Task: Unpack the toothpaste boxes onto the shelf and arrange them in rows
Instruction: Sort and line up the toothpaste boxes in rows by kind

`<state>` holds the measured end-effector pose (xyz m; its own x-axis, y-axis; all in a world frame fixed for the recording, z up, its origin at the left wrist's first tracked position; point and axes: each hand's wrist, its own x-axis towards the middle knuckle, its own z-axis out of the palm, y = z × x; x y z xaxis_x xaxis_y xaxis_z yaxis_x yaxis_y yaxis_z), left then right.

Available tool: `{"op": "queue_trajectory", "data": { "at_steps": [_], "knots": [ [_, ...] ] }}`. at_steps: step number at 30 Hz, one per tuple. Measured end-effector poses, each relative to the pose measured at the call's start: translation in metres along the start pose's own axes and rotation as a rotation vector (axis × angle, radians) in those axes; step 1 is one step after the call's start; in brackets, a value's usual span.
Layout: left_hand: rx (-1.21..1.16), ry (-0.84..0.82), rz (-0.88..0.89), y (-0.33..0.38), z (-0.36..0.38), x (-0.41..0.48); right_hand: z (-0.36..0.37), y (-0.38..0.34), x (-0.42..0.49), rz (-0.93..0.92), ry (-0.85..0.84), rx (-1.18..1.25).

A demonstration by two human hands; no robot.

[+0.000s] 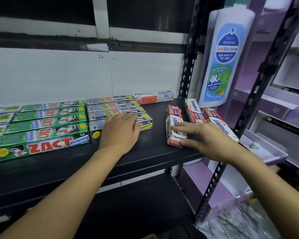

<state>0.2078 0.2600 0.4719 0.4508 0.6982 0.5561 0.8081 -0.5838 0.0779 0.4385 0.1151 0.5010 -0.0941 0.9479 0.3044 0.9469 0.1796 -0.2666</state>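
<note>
Left hand is lying flat, fingers straight, on silver cardboard ZACT Smokers boxes; right hand, fingers spread, is touching a red-white Pepsodent box at three o'clock; bare black shelf is showing between them; green ZACT Whitening boxes are sitting in rows at nine o'clock.

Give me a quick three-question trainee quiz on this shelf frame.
1. True or false: the left hand rests on the silver Smokers boxes.
2. What does the right hand touch? A: a green Whitening box; B: a Pepsodent box; C: the white bottle.
3. How many Pepsodent boxes lie on the shelf?
Key: 1 true; 2 B; 3 four.
</note>
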Motion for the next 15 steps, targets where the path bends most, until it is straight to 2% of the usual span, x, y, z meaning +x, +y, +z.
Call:
{"op": "queue_trajectory", "data": {
  "at_steps": [6,15],
  "knots": [
    [-0.003,-0.002,-0.011,0.0,0.001,0.0,0.022,-0.004,0.039,0.023,0.08,-0.181],
    [0.003,-0.027,-0.018,0.002,-0.001,-0.001,0.049,0.01,0.113,0.09,0.096,-0.229]
  ]
}}
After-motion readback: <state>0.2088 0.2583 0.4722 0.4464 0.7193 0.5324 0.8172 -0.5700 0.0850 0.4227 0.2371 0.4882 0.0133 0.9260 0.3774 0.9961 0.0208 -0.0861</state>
